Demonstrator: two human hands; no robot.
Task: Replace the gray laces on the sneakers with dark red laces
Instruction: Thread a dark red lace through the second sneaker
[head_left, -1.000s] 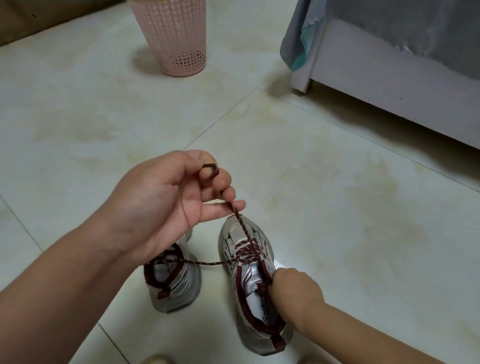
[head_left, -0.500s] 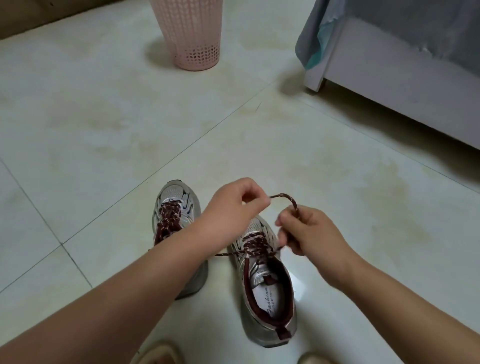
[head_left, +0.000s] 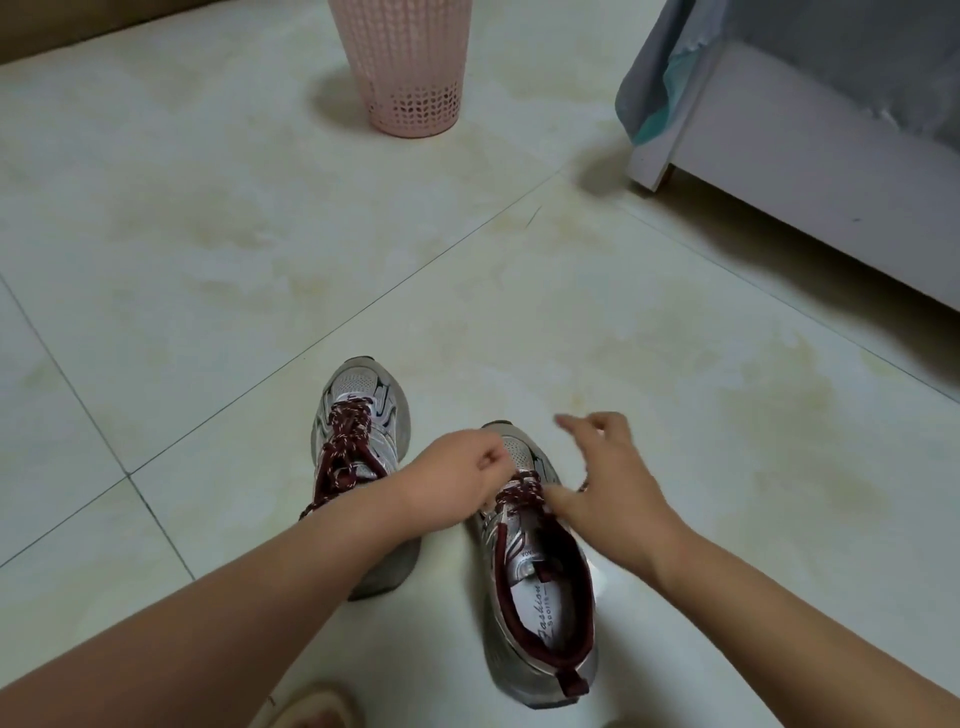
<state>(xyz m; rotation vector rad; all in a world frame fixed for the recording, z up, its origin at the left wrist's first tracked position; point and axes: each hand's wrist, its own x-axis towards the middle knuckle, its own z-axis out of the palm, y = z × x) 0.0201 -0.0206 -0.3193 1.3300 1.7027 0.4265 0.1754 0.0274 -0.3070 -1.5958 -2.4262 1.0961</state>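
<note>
Head view: two silver sneakers on the tiled floor (head_left: 208, 260) — left sneaker (head_left: 358, 415) laced dark red, right sneaker (head_left: 540, 613) beside it. Left hand (head_left: 462, 478) curls at the dark red lace (head_left: 522, 491); right hand (head_left: 608, 483) blurred — grip indeterminate.

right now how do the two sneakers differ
The left sneaker lies farther from the person, untouched; the right sneaker lies nearer, both hands at its laces. The left sneaker's opening is hidden by the forearm; the right sneaker's insole shows. Both are silver with dark red laces.
</note>
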